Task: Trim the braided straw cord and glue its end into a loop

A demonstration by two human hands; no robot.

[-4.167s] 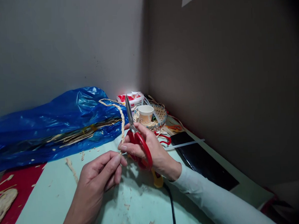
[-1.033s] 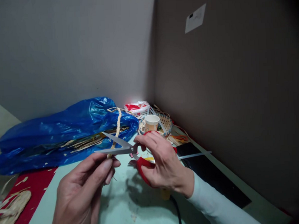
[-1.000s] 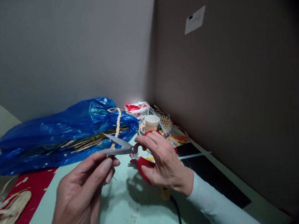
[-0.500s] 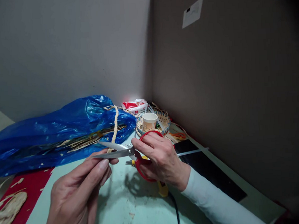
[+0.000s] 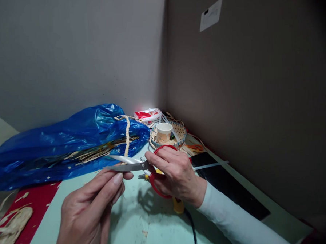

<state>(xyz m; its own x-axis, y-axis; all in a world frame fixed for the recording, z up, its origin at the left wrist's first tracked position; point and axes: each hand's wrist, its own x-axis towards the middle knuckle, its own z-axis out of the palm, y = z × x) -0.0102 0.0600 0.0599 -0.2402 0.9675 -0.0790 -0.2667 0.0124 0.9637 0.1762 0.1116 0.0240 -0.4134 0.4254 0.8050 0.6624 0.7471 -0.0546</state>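
Observation:
My right hand (image 5: 175, 170) grips red-handled scissors (image 5: 132, 167), with fingers through the loops. The metal blades point left and stand slightly apart, just above the fingertips of my left hand (image 5: 93, 205). Between its thumb and fingers my left hand pinches the lower end of a pale braided cord (image 5: 127, 136). The cord rises past the blades and bends left at its top into thin loose strands. Its lower end is mostly hidden by the blades and fingers.
A blue plastic bag (image 5: 54, 142) with dry strips lies at the left. Behind my hands are a woven basket (image 5: 181, 133), a paper cup (image 5: 164, 133) and a red-white packet (image 5: 147, 116). Pliers (image 5: 143, 177) and a yellow-handled tool (image 5: 178, 205) with a black cable lie below the scissors.
The scissor blades have closed somewhat around the cord's lower end. My left hand has shifted slightly right, and the whole view has moved a little.

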